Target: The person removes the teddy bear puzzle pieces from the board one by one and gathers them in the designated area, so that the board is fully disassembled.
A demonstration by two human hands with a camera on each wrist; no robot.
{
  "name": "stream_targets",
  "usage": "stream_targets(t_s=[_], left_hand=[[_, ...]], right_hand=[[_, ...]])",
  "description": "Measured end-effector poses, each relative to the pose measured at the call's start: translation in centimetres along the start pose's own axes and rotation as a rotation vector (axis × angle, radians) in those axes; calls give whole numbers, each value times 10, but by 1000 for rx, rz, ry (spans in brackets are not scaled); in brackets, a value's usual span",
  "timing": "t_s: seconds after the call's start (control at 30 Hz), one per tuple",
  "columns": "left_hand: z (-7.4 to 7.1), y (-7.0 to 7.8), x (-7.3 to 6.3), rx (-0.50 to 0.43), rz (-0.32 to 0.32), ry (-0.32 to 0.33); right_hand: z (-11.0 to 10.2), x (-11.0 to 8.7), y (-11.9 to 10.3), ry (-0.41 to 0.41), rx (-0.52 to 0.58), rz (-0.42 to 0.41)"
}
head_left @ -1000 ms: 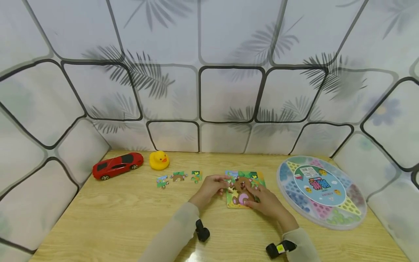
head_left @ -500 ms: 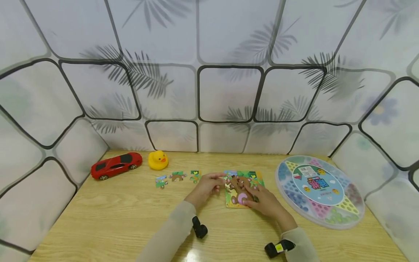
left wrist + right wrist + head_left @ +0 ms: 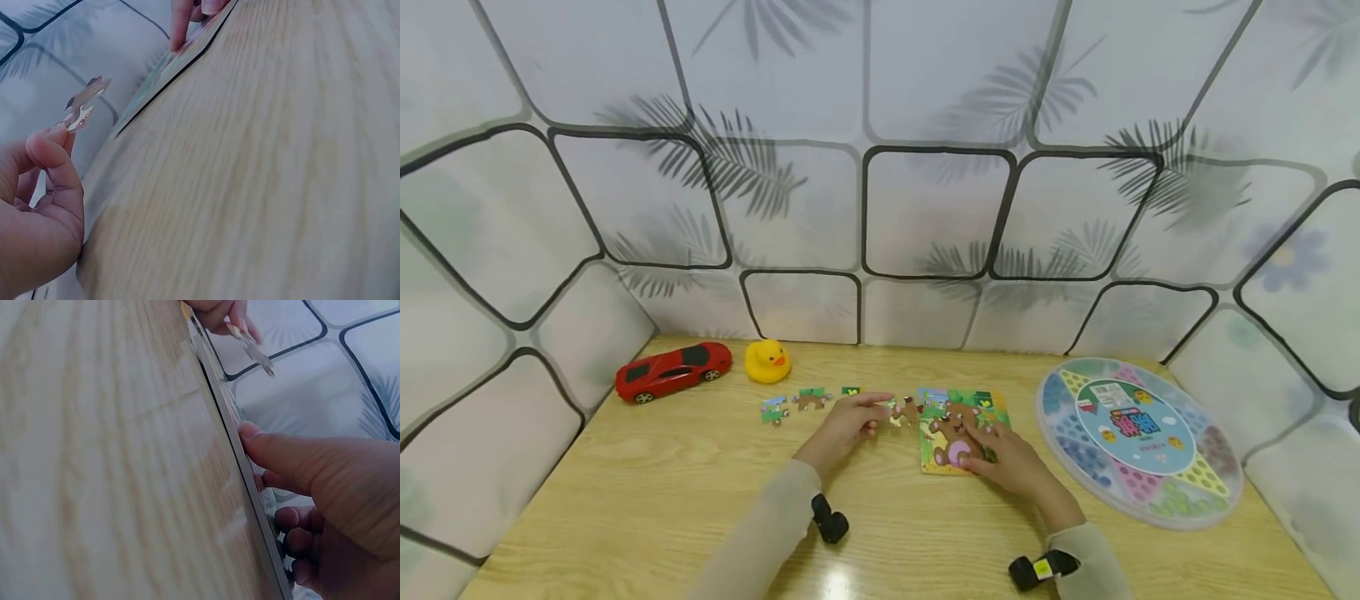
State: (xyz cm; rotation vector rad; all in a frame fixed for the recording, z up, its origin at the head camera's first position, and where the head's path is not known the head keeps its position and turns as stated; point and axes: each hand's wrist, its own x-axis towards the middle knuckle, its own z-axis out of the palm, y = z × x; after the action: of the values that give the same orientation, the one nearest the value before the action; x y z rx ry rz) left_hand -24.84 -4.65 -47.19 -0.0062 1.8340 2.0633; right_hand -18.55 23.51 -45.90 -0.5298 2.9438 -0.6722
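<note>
My left hand pinches a brown and white jigsaw piece between thumb and fingertips, just left of the puzzle board. In the left wrist view this jigsaw piece is raised above the table, apart from the board. The square board lies flat and bears a brown bear picture in a green setting. On its right part rests my right hand; in the right wrist view the thumb touches near the board's front edge and the other fingers bend over its top.
Several loose jigsaw pieces lie left of the board, one partly behind the left hand. Further back stand a yellow rubber duck and a red toy car. A round Chinese checkers set lies at the right. Patterned padded walls surround the wooden table.
My left hand has drawn back leftward from the board with the jigsaw piece, which now shows between hand and board. The right hand has stayed on the board. The head view has shifted slightly.
</note>
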Motion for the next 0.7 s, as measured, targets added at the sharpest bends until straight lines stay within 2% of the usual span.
stream_targets(t_s=[0.23,0.5,0.7], left_hand=[[-37,3,-19,-30,-7,43],[-79,5,-44,9,1,30],[-110,11,-66,-9,-19,104]], right_hand=[[0,-2,0,4,26,13],[0,-2,0,10,25,3],[-1,0,-2,10,35,4]])
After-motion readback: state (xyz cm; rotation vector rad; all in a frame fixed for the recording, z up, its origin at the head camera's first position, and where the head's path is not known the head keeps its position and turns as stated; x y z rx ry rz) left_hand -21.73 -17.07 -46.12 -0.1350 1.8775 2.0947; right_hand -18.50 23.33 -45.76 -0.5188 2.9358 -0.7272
